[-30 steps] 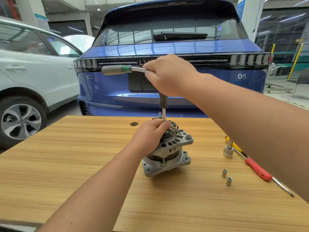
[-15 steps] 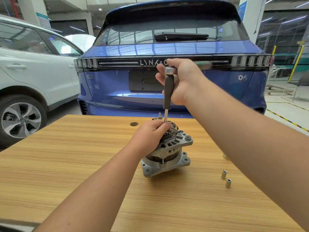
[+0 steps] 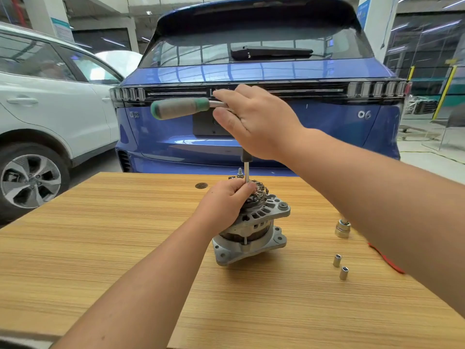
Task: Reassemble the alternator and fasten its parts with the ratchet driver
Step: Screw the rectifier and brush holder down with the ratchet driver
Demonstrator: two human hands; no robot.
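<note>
- Alternator (image 3: 254, 222) standing upright on the wooden surface (image 3: 100, 248), near its middle and towards the far edge, finned housing on top and mounting flange at the bottom.
- Left hand (image 3: 226, 200) resting on the alternator's top left, fingers (image 3: 247, 188) curled and pinching the thin steel shaft where it meets the housing.
- Ratchet driver (image 3: 181, 107) raised above the alternator, grey and green handle lying level and pointing left, black extension (image 3: 246, 156) dropping straight down from under the palm.
- Right hand (image 3: 259, 122) laid over the ratchet head, fingers stretched out fairly straight along the tool, thumb beneath; a firm grip cannot be told.
- Two small sockets (image 3: 340, 267) upright on the surface to the right of the alternator, near each other but apart.
- Larger socket (image 3: 342, 229) farther back, just beside the right forearm.
- Red tool handle (image 3: 387, 260) partly hidden under that forearm.
- Blue car (image 3: 251, 71) beyond the far edge, white car (image 3: 50, 96) at far left.
</note>
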